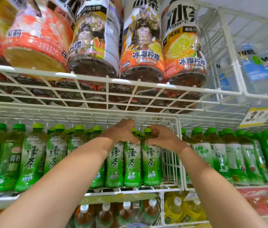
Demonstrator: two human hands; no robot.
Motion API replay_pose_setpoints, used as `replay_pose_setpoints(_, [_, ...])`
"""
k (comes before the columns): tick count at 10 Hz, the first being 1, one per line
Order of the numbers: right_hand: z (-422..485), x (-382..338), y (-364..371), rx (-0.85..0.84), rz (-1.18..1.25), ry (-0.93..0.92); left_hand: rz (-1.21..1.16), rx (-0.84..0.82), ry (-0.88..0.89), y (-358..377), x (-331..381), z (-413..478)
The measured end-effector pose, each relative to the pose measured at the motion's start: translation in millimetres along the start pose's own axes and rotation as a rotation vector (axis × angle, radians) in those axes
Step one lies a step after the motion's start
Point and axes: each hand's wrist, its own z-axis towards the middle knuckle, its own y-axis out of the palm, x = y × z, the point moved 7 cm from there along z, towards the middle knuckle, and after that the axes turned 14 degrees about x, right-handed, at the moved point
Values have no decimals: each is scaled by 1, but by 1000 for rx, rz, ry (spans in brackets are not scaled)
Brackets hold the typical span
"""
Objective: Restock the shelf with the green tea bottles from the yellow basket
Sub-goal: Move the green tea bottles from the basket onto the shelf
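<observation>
Green tea bottles with green caps and green-white labels stand in rows on the white wire shelf (130, 189). My left hand (121, 131) reaches over the tops of the bottles in the middle, fingers curled down on the neck of one bottle (115, 163). My right hand (161, 136) grips the neck of the rightmost green tea bottle (151, 163), just below its cap. Both bottles stand upright on the shelf. The yellow basket is out of view.
Large iced-tea bottles (141, 51) lie on the wire shelf above. More green bottles (228, 155) fill the bay to the right, past a wire divider (180, 155). Brown tea bottles (126, 213) and yellow drinks (177, 209) stand below. A yellow price tag (256, 116) hangs at right.
</observation>
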Motion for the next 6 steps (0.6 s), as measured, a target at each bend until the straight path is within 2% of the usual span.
replay_pose_setpoints(1, [-7, -2, 1, 48, -104, -3, -7, 35, 5, -1, 6, -10])
replay_pose_setpoints(2, [-23, -23, -1, 118, -295, -93, 15, 125, 27, -6, 11, -31])
replay_pose_setpoints(3, [-45, -45, -3, 172, -445, -92, 110, 204, 61, -26, 14, -65])
replay_pose_setpoints(4, [-76, -75, 6, 188, -503, -154, 253, 209, 55, -55, 5, -115])
replay_pose_setpoints(6, [-142, -157, 77, 41, -631, -345, 569, 226, -23, -97, -65, -223])
